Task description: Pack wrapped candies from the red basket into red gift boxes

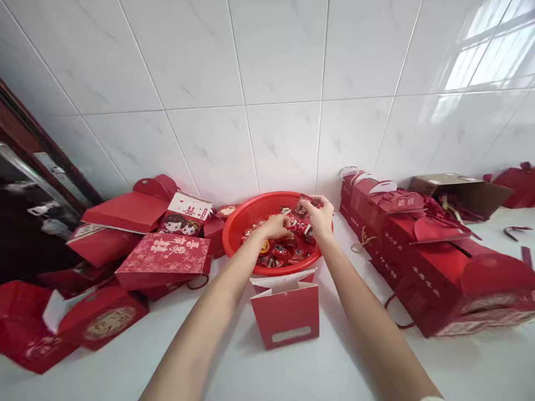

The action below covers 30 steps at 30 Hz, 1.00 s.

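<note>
Red sweets (pt. behind L hand)

Near back edge of white worktop: one round red plastic basket, one brown cardboard carton. Over ten red cardboard boxes.

The left forearm and the right forearm are both bare, slim and smooth in outline, narrowest at the wrists and growing wider toward the elbows. The left hand and the right hand are bare as well, with slender fingers; the nails are too small to make out. At the elbow end of the right forearm a sliver of whitish cloth shows, its edge gently curved. Too little of it is visible to tell its cut.
</note>
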Motion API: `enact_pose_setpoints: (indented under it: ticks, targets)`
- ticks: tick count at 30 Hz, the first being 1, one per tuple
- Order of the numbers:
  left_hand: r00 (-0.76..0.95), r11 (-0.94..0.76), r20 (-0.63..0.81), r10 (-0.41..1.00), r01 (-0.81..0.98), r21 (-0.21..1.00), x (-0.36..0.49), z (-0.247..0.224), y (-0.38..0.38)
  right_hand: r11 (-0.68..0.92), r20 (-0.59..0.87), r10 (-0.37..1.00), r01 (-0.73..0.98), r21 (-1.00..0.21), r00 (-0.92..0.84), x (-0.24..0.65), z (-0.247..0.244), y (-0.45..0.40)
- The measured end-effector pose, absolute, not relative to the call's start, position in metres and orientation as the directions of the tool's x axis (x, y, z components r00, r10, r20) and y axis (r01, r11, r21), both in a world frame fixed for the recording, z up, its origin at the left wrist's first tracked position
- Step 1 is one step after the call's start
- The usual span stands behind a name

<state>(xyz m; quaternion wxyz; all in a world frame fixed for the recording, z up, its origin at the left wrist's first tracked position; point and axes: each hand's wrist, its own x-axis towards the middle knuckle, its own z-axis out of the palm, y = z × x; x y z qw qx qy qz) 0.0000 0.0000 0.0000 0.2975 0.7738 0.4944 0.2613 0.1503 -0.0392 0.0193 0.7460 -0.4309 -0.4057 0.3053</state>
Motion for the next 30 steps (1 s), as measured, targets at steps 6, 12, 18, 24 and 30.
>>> enact_pose_setpoints:
  ticks: [6,12,18,24,30]
  targets:
    - [0.281,-0.375,0.264,0.922,0.489,0.788,0.001,0.007,0.007,0.404,0.311,0.833,-0.118,-0.907,0.457,0.15,0.016,-0.04]
    - [0.264,-0.442,0.377,0.888,0.266,0.856,0.001,0.017,0.001,0.38,0.305,0.853,-0.105,-0.919,0.423,0.149,0.017,-0.042]
    - [0.259,-0.372,0.354,0.899,0.024,0.928,0.006,0.025,-0.012,0.384,0.343,0.868,-0.047,-0.922,0.36,0.149,0.015,-0.042]
    - [0.331,-0.299,0.293,0.897,-0.035,0.954,0.006,0.026,-0.015,0.424,0.391,0.868,-0.049,-0.904,0.305,0.148,0.013,-0.041]
    - [0.373,-0.316,0.301,0.877,-0.022,0.949,0.003,0.02,-0.01,0.455,0.443,0.867,-0.003,-0.89,0.228,0.146,0.012,-0.042]
